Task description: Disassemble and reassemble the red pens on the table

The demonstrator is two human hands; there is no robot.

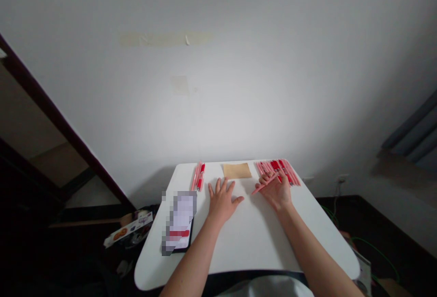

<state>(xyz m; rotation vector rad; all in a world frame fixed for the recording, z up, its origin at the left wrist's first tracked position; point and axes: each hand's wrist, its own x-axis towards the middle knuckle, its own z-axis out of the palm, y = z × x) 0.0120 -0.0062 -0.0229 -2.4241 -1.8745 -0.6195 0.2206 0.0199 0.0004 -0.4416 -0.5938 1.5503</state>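
Observation:
My left hand [222,200] lies palm down on the white table [249,247], its fingers spread and nothing under them that I can see. Turned palm up, my right hand [277,192] has its fingers curled round a slim pink pen [264,183], which lies slantwise across them. Just behind that hand is a row of pink and red pens [290,172], partly covered by the fingers. A smaller group of pink and red pens [198,176] lies beyond my left hand, to its left. Between the two groups is a tan paper rectangle [236,170].
A phone [180,222], its screen blurred out, lies at the table's left side. The wall [218,124] stands right behind the table. A box [129,229] and other items are on the floor at left. Green cables [373,254] run along the floor at right.

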